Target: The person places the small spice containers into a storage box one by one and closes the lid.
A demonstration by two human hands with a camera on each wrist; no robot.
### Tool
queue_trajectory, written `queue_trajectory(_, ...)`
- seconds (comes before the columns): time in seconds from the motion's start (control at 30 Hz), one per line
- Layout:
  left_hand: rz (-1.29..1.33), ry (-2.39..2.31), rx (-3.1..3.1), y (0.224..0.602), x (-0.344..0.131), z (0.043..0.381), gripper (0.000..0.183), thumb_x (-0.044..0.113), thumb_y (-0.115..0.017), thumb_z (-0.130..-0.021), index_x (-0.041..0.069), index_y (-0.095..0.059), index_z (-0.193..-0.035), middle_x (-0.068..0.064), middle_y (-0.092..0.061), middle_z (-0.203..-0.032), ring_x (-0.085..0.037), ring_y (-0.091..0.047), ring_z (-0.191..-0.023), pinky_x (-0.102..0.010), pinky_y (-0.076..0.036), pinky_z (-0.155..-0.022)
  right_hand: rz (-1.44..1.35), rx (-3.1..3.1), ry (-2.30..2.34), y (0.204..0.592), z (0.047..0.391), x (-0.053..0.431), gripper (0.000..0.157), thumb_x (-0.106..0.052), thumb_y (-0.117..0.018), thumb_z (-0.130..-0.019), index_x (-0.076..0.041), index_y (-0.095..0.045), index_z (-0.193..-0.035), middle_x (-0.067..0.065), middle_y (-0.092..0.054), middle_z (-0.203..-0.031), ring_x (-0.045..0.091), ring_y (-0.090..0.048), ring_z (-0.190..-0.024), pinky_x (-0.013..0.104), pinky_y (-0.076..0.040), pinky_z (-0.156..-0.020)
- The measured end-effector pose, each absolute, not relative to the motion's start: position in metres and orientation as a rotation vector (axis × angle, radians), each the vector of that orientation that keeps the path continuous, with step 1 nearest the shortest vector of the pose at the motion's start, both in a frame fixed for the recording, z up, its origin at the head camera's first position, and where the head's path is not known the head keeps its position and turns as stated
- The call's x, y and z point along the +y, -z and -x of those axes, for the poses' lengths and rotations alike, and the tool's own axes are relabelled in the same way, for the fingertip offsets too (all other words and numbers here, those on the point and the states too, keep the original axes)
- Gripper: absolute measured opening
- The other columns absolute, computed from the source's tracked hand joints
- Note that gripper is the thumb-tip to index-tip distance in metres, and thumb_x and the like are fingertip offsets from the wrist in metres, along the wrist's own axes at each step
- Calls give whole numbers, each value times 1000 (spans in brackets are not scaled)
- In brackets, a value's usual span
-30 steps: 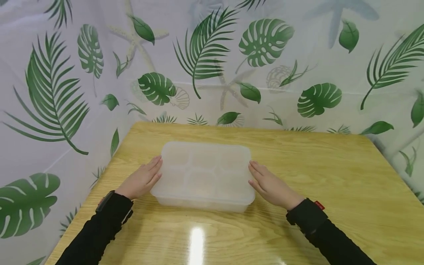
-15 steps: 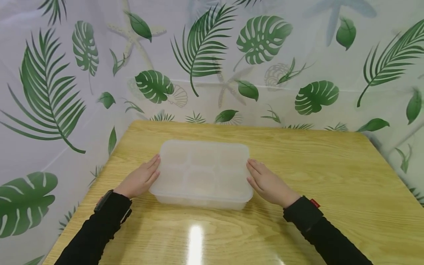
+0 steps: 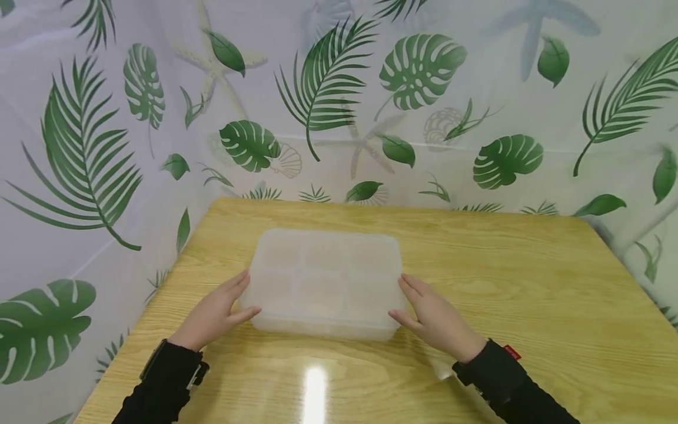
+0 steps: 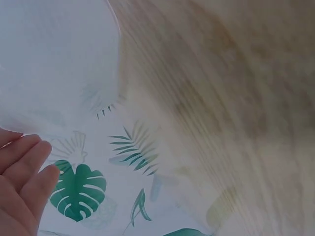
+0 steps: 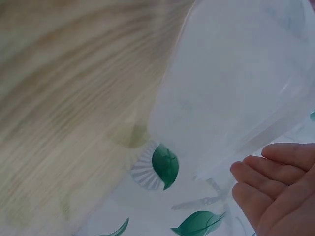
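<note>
A translucent white plastic storage box with a rounded lid lies flat on the wooden table, and its several square compartments show faintly through the top. At its left edge is my left hand, fingers extended along the side and thumb spread to the near left corner. My right hand mirrors it at the right edge, the thumb over the near right corner. Both wrist views show straight fingers right at the box's edge: left fingers at lower left, right fingers at lower right.
The pale wooden table extends well to the right of the box. Behind it and along the left hangs a white cloth printed with green leaves and starfish. A bright light reflection lies on the near tabletop.
Both hands have slid a little nearer along the box's sides, and their thumbs have spread away from the fingers to the near corners. The box stays in about the same place.
</note>
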State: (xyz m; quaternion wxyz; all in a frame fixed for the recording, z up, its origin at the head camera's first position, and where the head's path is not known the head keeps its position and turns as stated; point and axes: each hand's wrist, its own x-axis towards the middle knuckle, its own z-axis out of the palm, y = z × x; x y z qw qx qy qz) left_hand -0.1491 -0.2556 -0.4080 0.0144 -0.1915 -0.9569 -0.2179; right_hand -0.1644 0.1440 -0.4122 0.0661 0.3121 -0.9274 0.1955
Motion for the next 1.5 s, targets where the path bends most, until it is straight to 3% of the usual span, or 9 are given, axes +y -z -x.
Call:
queue_trajectory(0.17, 611, 597, -2885, 407, -253, 140, 75, 44, -64, -77, -9, -42, -126, -22, -39, -131, -35, -42, -115, -45, -38, -90, -966, -2710, -555, 409, 151, 145, 71, -41, -64, -78, 11, -46, -122, 26, -44, -125, 37, -46, -110, 42, -44, -84)
queue_trajectory(0.3, 608, 563, -2821, 408, -252, 139, 67, 32, -69, -75, -10, -47, -122, -23, -45, -126, -35, -47, -110, -42, -43, -85, -977, -2637, -549, 410, 149, 143, 68, -36, -71, -72, 11, -51, -117, 25, -49, -120, 35, -51, -105, 39, -47, -79)
queue_trajectory(0.73, 581, 620, -2803, 409, -250, 144, 62, 28, -69, -75, -10, -50, -119, -25, -47, -122, -36, -49, -106, -43, -44, -82, -969, -2614, -604, 409, 159, 140, 61, -25, -75, -70, 13, -54, -113, 27, -52, -115, 35, -53, -101, 38, -48, -78)
queue_trajectory(1.5, 514, 788, -2863, 414, -250, 178, 66, 32, -64, -79, -8, -43, -127, -25, -40, -129, -37, -41, -115, -45, -38, -90, -921, -2718, -690, 410, 197, 139, 61, -26, -72, -74, 13, -51, -116, 27, -47, -121, 36, -50, -106, 42, -45, -82)
